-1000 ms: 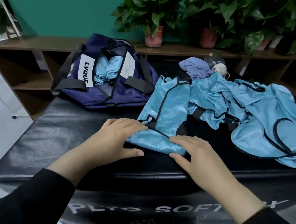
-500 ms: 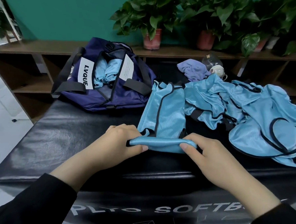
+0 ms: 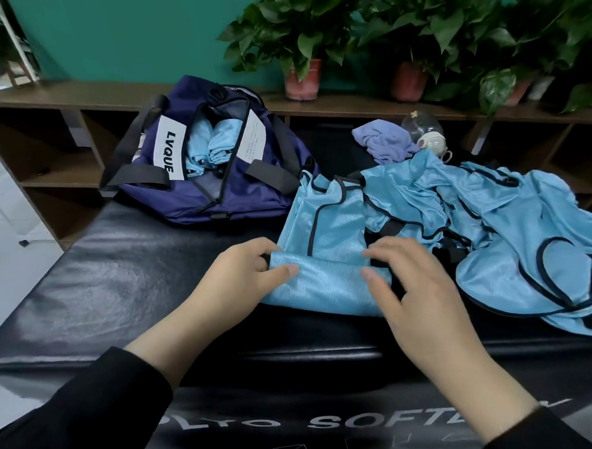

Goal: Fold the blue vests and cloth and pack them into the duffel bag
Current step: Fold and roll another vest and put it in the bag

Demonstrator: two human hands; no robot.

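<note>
Two rolled vests (image 3: 209, 144) already packed in duffel bag (image 3: 201, 171); third vest (image 3: 323, 260) half-rolled, pinched by left hand (image 3: 243, 283) and right hand (image 3: 421, 299); pile (image 3: 510, 235) and purple cloth (image 3: 383, 143) unfolded.

One camera only, worn on the person's head, facing forward and down over the black padded bench (image 3: 113, 283). It sits close above both forearms (wide-angle lens, edges bowed). The frame reaches from the sleeves at the bottom to the wooden shelf (image 3: 71, 97) and green wall (image 3: 126, 26) beyond.
</note>
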